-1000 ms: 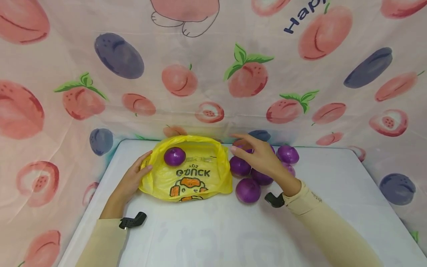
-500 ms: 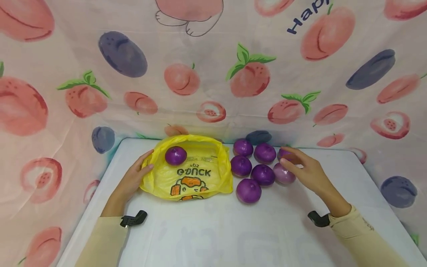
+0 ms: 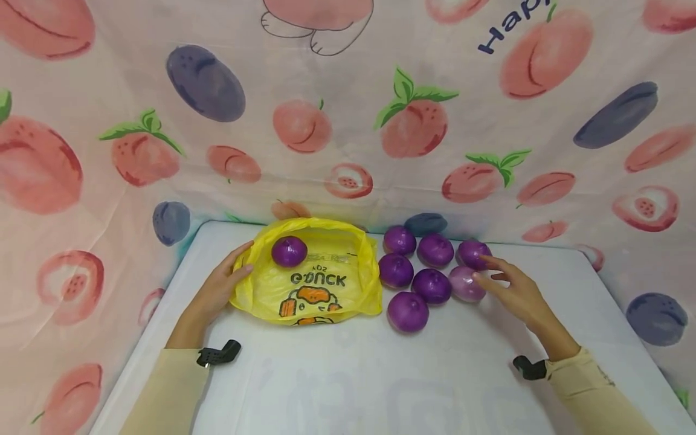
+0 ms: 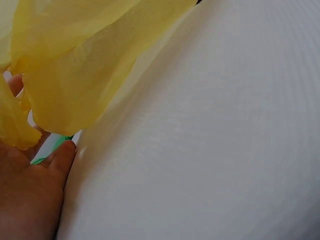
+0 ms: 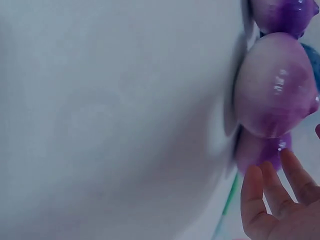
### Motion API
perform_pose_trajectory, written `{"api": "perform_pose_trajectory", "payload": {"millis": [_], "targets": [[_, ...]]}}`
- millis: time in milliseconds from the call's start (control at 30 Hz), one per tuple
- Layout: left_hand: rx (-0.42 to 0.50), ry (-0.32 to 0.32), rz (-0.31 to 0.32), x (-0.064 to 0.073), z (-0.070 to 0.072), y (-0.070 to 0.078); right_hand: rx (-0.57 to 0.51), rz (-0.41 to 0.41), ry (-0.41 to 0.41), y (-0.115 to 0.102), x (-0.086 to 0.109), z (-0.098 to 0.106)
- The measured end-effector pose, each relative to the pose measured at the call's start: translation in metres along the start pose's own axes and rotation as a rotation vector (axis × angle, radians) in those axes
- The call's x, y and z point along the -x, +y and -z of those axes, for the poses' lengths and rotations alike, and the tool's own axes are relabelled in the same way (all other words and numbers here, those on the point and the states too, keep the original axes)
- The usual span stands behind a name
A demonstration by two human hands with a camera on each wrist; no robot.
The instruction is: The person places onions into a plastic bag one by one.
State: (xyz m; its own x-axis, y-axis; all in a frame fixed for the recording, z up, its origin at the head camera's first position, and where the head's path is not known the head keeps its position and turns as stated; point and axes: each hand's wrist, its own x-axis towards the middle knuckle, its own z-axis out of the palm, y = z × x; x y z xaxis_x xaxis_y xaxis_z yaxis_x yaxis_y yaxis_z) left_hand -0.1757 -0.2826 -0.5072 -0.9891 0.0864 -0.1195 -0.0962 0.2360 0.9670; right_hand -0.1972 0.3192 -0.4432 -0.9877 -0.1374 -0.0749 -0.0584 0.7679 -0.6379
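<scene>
A yellow plastic bag (image 3: 310, 302) with a cartoon duck print lies with its mouth open, and one purple onion (image 3: 289, 251) rests inside it. My left hand (image 3: 214, 290) is at the bag's left edge, thumb and fingers spread against the plastic; the left wrist view has the yellow film beside the thumb (image 4: 62, 155). Right of the bag, several glossy purple onions (image 3: 431, 286) sit in a cluster. My right hand (image 3: 513, 293) is at the cluster's right side, its extended fingers right by the back right onion (image 3: 473, 254) and the paler onion (image 3: 467, 284).
The white-covered table (image 3: 348, 380) ends at a fruit-printed cloth (image 3: 348, 121) hanging behind and at both sides. Black wrist cameras (image 3: 220, 353) sit at both cuffs. The bag's right side lies close to the nearest onions (image 3: 395, 270).
My right hand has moved right, from over the middle of the cluster to its right side, uncovering the back onions. The left hand stays at the bag. The view shifts slightly.
</scene>
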Motion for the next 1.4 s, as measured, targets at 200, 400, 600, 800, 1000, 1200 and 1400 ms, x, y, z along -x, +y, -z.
{"api": "perform_pose_trajectory", "payload": {"millis": [200, 400, 600, 800, 1000, 1200, 1400], "targets": [[-0.004, -0.004, 0.019, 0.001, 0.0, 0.001, -0.014, -0.031, -0.03, 0.011, -0.002, -0.004], [0.005, -0.009, 0.011, 0.001, -0.001, 0.002, -0.056, -0.029, -0.061, 0.02, -0.003, -0.009], [0.0, -0.008, 0.023, 0.002, -0.002, 0.003, -0.094, -0.011, -0.074, 0.025, -0.006, -0.01], [0.001, -0.006, 0.029, 0.003, -0.003, 0.006, -0.11, -0.006, -0.099, 0.027, -0.009, -0.009], [0.016, -0.01, 0.035, 0.005, -0.002, 0.008, -0.125, -0.024, -0.119, 0.024, -0.008, -0.008], [0.001, -0.016, 0.028, 0.006, 0.0, 0.008, -0.08, -0.002, -0.118, 0.022, -0.01, -0.008], [0.008, -0.023, 0.006, 0.004, 0.0, 0.005, -0.038, -0.012, -0.12, 0.025, -0.011, -0.008]]}}
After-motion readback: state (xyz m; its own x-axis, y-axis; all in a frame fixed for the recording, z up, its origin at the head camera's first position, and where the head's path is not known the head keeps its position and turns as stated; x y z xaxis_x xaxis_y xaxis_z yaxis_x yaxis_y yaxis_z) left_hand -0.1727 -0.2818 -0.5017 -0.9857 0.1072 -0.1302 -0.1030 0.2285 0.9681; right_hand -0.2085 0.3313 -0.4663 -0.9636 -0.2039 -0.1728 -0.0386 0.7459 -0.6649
